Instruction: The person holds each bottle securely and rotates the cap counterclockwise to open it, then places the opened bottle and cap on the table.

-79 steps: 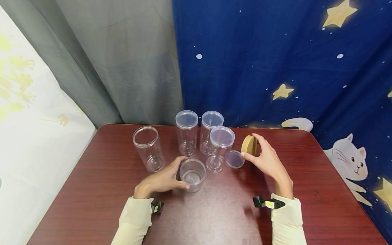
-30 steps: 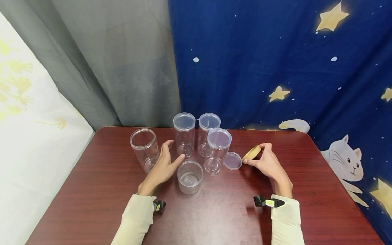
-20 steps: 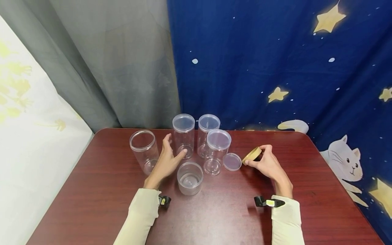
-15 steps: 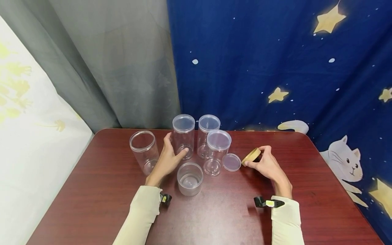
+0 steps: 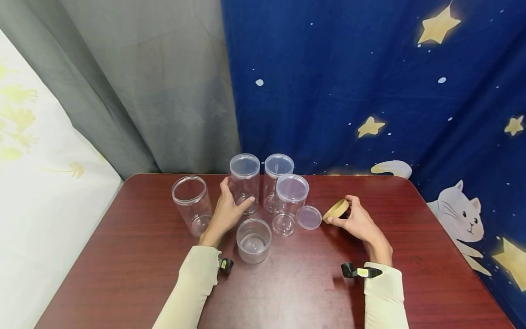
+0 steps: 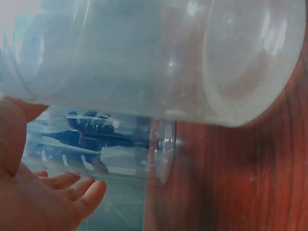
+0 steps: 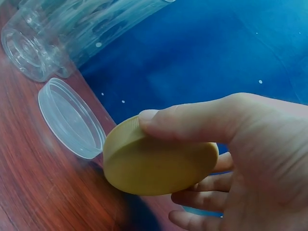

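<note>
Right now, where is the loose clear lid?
In the head view the loose clear lid lies flat on the table, between the front lidded jar and the tan lid.

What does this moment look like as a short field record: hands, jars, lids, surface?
left hand: wraps around a lidded tall clear jar
right hand: pinches a tan round lid, tilted
short open jar: stands between the hands
open tall jar: far left, no lid
other lidded jars: two
loose clear lid: flat beside the tan lid
surface: red-brown wooden table
</note>
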Demonstrator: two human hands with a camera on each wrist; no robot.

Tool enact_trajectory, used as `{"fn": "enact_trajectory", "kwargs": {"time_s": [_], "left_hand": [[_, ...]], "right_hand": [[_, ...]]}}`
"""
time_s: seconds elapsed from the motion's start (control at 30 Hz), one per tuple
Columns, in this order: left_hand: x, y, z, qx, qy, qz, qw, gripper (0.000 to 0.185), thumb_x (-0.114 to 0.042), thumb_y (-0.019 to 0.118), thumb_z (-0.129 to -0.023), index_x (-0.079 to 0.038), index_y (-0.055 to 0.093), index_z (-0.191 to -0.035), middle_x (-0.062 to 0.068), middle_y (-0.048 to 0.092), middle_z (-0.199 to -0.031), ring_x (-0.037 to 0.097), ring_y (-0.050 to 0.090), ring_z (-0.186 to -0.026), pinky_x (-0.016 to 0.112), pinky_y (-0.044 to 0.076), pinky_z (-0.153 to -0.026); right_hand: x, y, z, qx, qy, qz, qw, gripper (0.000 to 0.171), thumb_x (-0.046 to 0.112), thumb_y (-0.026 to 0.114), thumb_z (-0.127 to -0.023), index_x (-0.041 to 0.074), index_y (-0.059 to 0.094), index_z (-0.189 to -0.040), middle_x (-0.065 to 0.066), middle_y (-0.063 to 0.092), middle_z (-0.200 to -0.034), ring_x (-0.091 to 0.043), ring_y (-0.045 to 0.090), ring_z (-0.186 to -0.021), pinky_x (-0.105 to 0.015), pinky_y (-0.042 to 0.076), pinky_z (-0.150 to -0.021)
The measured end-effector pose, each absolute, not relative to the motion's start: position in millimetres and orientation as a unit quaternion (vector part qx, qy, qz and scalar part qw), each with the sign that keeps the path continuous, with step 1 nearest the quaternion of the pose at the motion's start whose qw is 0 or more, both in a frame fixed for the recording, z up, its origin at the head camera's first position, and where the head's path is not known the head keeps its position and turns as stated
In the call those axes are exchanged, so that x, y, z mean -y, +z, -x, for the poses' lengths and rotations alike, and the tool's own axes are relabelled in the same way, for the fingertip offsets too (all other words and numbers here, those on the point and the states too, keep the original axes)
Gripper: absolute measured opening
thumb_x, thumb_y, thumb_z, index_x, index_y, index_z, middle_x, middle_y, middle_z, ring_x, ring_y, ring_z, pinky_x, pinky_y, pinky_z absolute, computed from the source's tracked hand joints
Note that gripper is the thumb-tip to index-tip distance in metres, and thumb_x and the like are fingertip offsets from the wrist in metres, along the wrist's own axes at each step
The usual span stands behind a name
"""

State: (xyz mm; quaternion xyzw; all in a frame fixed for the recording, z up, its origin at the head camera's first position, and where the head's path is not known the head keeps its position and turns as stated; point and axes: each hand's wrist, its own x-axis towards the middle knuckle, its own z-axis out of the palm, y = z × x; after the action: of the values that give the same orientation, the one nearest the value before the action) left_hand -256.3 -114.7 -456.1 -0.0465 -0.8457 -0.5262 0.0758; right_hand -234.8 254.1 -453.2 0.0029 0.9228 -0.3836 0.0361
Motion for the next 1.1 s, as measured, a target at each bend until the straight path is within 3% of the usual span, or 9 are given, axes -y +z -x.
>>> {"fn": "enact_trajectory", "kwargs": {"time_s": [0.2,0.37,0.67,1.1], "left_hand": [[114,-457,257,0.843,-0.529,0.026,0.088,0.087,-0.021,0.076,-0.087,-0.004,0.018,-0.150,0.026,0.041,-0.148,0.036,0.042,-0.139,0.050,0.031,-0.116],[117,-459,256,0.854,-0.513,0.008,0.090,0.095,-0.027,0.080,-0.083,-0.004,0.020,-0.153,0.021,0.039,-0.145,0.035,0.041,-0.135,0.052,0.032,-0.114],[119,-459,247,0.878,-0.470,-0.016,0.087,0.090,-0.039,0.084,-0.077,-0.001,0.035,-0.143,0.019,0.037,-0.135,0.035,0.040,-0.127,0.053,0.033,-0.111],[121,-453,236,0.853,-0.514,-0.012,0.091,0.093,-0.035,0.083,-0.079,-0.007,0.025,-0.145,0.023,0.046,-0.144,0.036,0.049,-0.131,0.054,0.036,-0.111]], "right_hand": [[-257,-451,233,-0.925,-0.378,0.011,0.043,0.094,0.027,0.081,-0.081,-0.011,0.025,-0.147,-0.033,0.047,-0.134,-0.038,0.050,-0.115,-0.051,0.041,-0.100],[-260,-450,230,-0.931,-0.361,0.010,0.052,0.096,0.031,0.081,-0.081,-0.013,0.026,-0.146,-0.035,0.045,-0.138,-0.041,0.048,-0.120,-0.055,0.038,-0.105],[-263,-451,230,-0.936,-0.348,0.012,0.052,0.095,0.031,0.083,-0.077,-0.014,0.029,-0.142,-0.034,0.055,-0.125,-0.041,0.054,-0.112,-0.052,0.041,-0.100],[-266,-457,227,-0.934,-0.349,0.010,0.079,0.089,0.022,0.087,-0.073,-0.011,0.033,-0.136,-0.030,0.058,-0.116,-0.038,0.057,-0.103,-0.048,0.044,-0.093]]}}
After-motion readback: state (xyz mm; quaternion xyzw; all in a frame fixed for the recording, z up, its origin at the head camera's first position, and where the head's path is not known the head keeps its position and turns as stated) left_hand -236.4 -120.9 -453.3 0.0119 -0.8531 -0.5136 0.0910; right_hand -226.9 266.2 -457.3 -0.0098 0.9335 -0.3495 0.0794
